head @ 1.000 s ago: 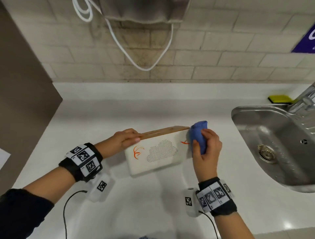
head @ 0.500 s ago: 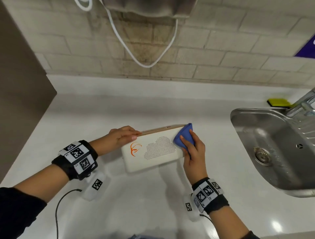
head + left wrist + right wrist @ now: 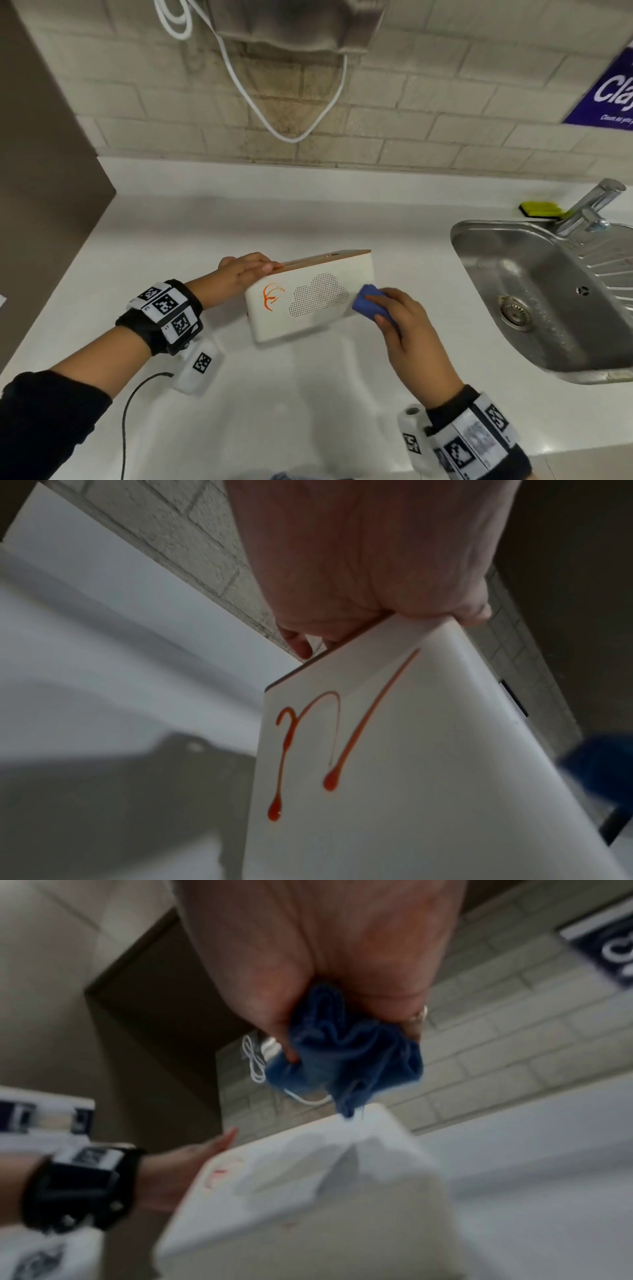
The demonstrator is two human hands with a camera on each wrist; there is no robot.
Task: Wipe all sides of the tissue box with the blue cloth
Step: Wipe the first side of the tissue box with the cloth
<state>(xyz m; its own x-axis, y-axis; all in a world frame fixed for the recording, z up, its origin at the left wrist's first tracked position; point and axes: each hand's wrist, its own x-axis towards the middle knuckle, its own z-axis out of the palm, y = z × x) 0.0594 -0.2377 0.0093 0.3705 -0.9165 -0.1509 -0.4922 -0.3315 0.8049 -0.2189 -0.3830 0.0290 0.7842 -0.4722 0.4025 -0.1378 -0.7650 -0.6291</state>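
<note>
Cloth on the box's near face, orange streaks waiting to the left

Head view: the tissue box [image 3: 308, 294] stands on the white counter [image 3: 308, 394], its long axis running left to right; the left hand [image 3: 245, 274] grips its far-left top corner, and the right hand [image 3: 407, 329], fingers curled round the bunched blue cloth [image 3: 368, 303], presses it on the near face's right end. Left wrist view: fingers clamp the box edge, orange streaks [image 3: 308, 750] running down, unwiped. Right wrist view, blurred: the cloth's tip touches the box's top corner. The stain lies left of the cloth, so a leftward sweep looks due.
</note>
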